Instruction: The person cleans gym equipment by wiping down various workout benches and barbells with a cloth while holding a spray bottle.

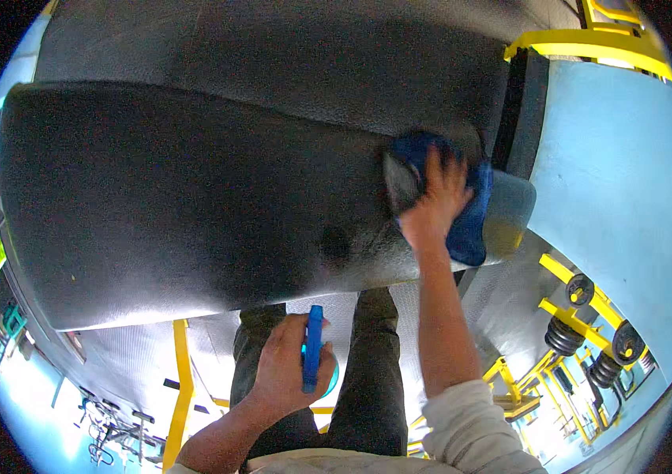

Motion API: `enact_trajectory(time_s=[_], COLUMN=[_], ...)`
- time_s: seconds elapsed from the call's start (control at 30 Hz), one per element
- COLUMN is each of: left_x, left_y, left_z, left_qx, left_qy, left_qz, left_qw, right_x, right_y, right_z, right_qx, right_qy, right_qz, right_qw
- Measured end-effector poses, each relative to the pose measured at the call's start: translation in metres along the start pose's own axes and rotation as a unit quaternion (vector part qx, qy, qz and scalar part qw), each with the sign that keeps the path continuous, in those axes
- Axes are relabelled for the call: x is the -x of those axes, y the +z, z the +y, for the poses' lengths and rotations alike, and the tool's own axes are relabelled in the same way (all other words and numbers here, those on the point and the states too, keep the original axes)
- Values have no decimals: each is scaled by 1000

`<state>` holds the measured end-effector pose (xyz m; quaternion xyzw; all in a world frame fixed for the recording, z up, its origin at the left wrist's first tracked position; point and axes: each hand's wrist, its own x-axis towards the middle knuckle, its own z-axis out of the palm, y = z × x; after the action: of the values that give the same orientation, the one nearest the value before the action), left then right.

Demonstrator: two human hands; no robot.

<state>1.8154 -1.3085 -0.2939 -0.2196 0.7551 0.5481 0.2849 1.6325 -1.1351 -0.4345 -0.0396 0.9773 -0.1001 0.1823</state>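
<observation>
A black padded gym bench (194,195) stretches across the view in front of me, its narrower end to the right. Near that end my right hand (439,198) lies over a dark blue cloth (469,231), fingers spread, pressing it onto the padding. The hand is slightly blurred. Below the bench's near edge, my left hand (291,355) is wrapped around a spray bottle with a blue trigger head (313,349). Most of the bottle's turquoise body (333,379) is hidden behind the hand and the head.
A yellow steel frame (596,44) stands at the upper right, beside a light blue wall (614,154). Weight plates (564,335) hang on a yellow rack at the lower right. A yellow post (182,379) rises left of my legs. Dark textured matting (288,59) covers the floor beyond the bench.
</observation>
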Motion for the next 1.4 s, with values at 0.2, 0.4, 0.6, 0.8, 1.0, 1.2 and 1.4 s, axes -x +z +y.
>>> enact_trajectory(time_s=[0.2,0.4,0.6,0.8,1.0,1.2,1.4], left_x=[25,38,54,58,62,73,95], left_y=[-38,-59,-83,-105,-110,-126,-151], left_z=[-12,-28,-37,-43,-49,-39,-43], left_qx=[41,45,136,123,129,154,131], left_qy=[27,58,4,27,23,15,21], left_qz=[86,128,267,234,126,175,253], left_qw=[995,989,954,964,983,972,958], right_x=[130,83,73,146,23,131,60], right_y=[24,48,20,42,5,28,11], right_z=[-80,10,-185,-53,-161,-183,-149], right_qx=[8,38,8,32,20,-7,122], right_qy=[-257,-133,-283,-280,-214,-479,-366], right_qz=[-192,93,65,-297,90,-21,-99], right_qw=[947,986,957,912,972,877,917])
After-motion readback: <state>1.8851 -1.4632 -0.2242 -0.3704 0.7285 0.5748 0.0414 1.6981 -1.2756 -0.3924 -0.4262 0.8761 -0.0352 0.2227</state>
